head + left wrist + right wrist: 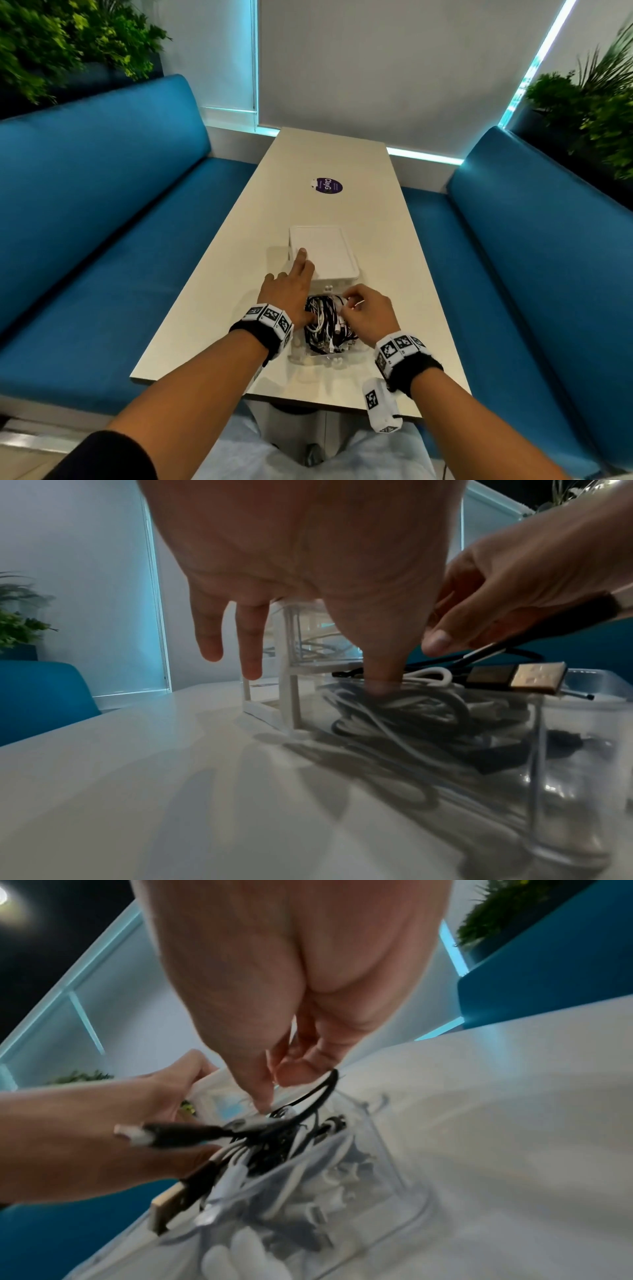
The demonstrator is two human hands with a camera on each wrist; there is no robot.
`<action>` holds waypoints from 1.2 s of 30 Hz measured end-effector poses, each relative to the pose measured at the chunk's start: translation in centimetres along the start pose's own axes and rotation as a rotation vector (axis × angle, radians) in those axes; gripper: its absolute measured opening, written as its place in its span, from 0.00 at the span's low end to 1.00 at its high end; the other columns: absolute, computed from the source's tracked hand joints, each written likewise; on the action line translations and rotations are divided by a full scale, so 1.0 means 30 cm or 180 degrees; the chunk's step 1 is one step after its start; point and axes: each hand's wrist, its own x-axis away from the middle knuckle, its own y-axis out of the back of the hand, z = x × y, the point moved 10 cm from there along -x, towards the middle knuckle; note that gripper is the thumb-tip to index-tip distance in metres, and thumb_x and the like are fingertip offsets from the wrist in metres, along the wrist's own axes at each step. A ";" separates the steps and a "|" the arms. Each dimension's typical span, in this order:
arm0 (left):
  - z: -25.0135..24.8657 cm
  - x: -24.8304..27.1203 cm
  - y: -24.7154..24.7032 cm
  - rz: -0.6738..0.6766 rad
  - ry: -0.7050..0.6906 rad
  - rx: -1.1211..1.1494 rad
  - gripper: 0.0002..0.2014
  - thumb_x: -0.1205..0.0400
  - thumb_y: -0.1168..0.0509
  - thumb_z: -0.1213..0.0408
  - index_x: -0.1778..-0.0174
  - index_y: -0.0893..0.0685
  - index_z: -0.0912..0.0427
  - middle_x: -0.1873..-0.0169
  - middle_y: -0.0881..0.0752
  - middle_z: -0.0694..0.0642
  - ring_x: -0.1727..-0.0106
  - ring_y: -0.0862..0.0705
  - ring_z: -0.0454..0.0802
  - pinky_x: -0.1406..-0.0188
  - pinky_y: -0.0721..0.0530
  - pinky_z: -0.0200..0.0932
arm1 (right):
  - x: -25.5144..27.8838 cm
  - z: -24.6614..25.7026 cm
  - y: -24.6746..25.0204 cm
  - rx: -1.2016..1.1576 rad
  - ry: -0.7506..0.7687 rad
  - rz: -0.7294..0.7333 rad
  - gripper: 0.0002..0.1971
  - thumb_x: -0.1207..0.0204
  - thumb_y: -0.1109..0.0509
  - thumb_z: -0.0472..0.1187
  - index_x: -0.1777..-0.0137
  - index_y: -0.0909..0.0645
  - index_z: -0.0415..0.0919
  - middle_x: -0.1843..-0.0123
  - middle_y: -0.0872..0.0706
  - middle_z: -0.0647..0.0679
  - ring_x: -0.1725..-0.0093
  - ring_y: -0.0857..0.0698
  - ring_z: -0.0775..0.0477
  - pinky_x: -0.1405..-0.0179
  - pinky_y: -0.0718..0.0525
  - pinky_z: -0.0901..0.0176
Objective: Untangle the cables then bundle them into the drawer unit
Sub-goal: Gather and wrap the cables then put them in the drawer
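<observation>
A white drawer unit (325, 250) stands on the table, its clear drawer (359, 349) pulled out toward me. A tangle of black and white cables (325, 325) fills the drawer. My left hand (294, 291) spans both: straight fingers rest on the unit's top, and the thumb (380, 669) presses down on the white cables (404, 704). A gold USB plug (534, 680) lies across the drawer's rim. My right hand (352, 303) hovers over the drawer's far end, fingers curled and pinching a black cable (325, 1088) that loops up from the pile.
The long pale table (342, 154) carries a round purple sticker (328, 185) beyond the unit. Blue benches (102, 205) (531, 240) run along both sides, with plants behind them. The table's near edge (308, 399) is just below my wrists.
</observation>
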 end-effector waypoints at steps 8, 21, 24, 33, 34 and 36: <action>0.003 -0.004 -0.006 -0.0009 0.0048 0.0110 0.54 0.35 0.22 0.40 0.21 0.46 0.57 0.14 0.61 0.53 0.45 0.14 0.61 0.48 0.17 0.57 | 0.012 -0.230 -0.063 0.0182 -0.1017 0.0605 0.15 0.26 0.25 0.52 0.48 0.20 0.43 0.52 0.15 0.48 0.51 0.17 0.47 0.51 0.21 0.57; 0.009 0.010 0.011 -0.0221 -0.0009 -0.0031 0.47 0.27 0.38 0.37 0.16 0.49 0.55 0.13 0.51 0.55 0.16 0.45 0.59 0.17 0.54 0.66 | 0.012 -0.233 -0.157 0.0247 -0.1160 0.0880 0.45 0.38 0.25 0.71 0.31 0.33 0.39 0.34 0.20 0.43 0.38 0.18 0.40 0.48 0.20 0.53; 0.008 0.005 0.028 -0.0316 -0.0007 -0.0107 0.39 0.21 0.43 0.44 0.15 0.48 0.55 0.13 0.49 0.54 0.13 0.52 0.58 0.17 0.58 0.67 | 0.009 -0.230 -0.149 0.0184 -0.1237 0.0791 0.41 0.38 0.24 0.70 0.37 0.31 0.41 0.41 0.18 0.45 0.44 0.18 0.42 0.53 0.21 0.54; 0.018 -0.015 0.027 -0.0374 -0.0344 0.0352 0.32 0.14 0.39 0.62 0.15 0.44 0.57 0.13 0.48 0.57 0.13 0.52 0.55 0.16 0.42 0.55 | 0.013 -0.195 -0.130 0.0217 -0.1121 0.0717 0.39 0.36 0.27 0.73 0.38 0.30 0.42 0.42 0.18 0.46 0.48 0.19 0.44 0.54 0.24 0.55; 0.018 -0.019 0.028 -0.0396 -0.0354 0.0375 0.32 0.14 0.39 0.63 0.16 0.44 0.58 0.13 0.47 0.57 0.13 0.51 0.55 0.17 0.41 0.55 | 0.016 -0.194 -0.131 0.0250 -0.1118 0.0774 0.42 0.37 0.29 0.75 0.36 0.30 0.42 0.39 0.18 0.45 0.46 0.19 0.44 0.52 0.23 0.55; 0.016 -0.025 0.025 -0.0412 -0.0374 0.0427 0.31 0.15 0.38 0.63 0.16 0.43 0.58 0.14 0.46 0.57 0.13 0.50 0.55 0.18 0.38 0.55 | 0.021 -0.192 -0.136 0.0292 -0.1179 0.0857 0.51 0.40 0.34 0.81 0.31 0.31 0.39 0.36 0.18 0.44 0.42 0.18 0.42 0.51 0.22 0.54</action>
